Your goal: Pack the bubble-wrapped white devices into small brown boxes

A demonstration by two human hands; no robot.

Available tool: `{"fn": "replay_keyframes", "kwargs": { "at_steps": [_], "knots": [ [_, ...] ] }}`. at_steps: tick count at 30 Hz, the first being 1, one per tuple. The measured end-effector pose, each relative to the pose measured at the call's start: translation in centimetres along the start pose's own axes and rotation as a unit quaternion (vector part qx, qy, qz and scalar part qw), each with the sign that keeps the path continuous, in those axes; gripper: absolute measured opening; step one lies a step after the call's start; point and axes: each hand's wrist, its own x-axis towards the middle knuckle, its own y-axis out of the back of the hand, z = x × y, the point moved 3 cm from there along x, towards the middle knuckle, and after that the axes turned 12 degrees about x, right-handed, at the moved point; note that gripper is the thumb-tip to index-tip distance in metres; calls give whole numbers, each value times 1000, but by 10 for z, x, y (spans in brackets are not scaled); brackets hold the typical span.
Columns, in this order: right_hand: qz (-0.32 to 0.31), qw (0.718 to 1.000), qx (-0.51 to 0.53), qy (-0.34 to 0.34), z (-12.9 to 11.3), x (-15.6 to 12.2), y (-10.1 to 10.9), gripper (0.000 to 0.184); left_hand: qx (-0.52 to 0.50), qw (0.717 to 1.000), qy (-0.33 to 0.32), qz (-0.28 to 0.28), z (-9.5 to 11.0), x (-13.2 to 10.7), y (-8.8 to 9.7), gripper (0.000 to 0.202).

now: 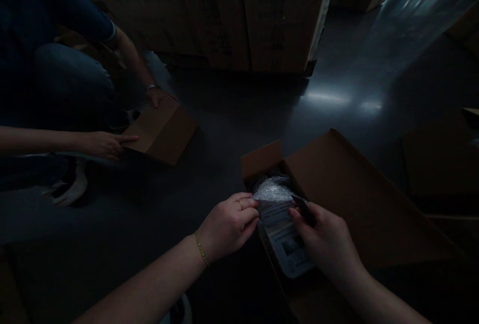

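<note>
An open cardboard box (337,179) sits on the dark floor in front of me, its flaps spread. Inside lie a wad of bubble wrap (272,189) and a printed leaflet or packet (286,239) standing on edge. My left hand (228,227), with a ring and a thin bracelet, has its fingers curled on the box's left edge beside the bubble wrap. My right hand (327,242) is closed on the right side of the leaflet, with something dark by its fingertips. The light is very dim.
A person crouches at the left, both hands (105,143) on a small closed cardboard box (162,132) on the floor. Tall cartons (232,15) stand along the back. More cardboard (437,164) lies at the right. The floor (224,114) between is bare and glossy.
</note>
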Motion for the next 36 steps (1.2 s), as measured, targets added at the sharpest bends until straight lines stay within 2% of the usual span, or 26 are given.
{"fn": "replay_keyframes", "kwargs": {
  "at_steps": [5,9,13,16,21,27,36],
  "knots": [
    [-26,999,35,-10,5,-2,-2,24,38,999,24,10,8,8,3,16],
    [-54,998,36,19,2,4,-1,26,86,991,92,32,13,23,5,17],
    [-89,995,39,39,-5,15,1,23,96,986,133,-5,11,27,-1,33],
    [-86,995,34,34,-7,18,2,21,50,990,130,-20,7,22,-7,34],
    [-73,996,51,25,-7,14,2,22,-6,994,107,-36,1,14,-9,19],
    [-73,993,94,-2,-1,6,2,25,-40,993,113,13,-3,10,-7,22],
    [-47,998,46,11,0,6,-2,24,-8,989,138,42,3,7,-7,24]
  ]
}}
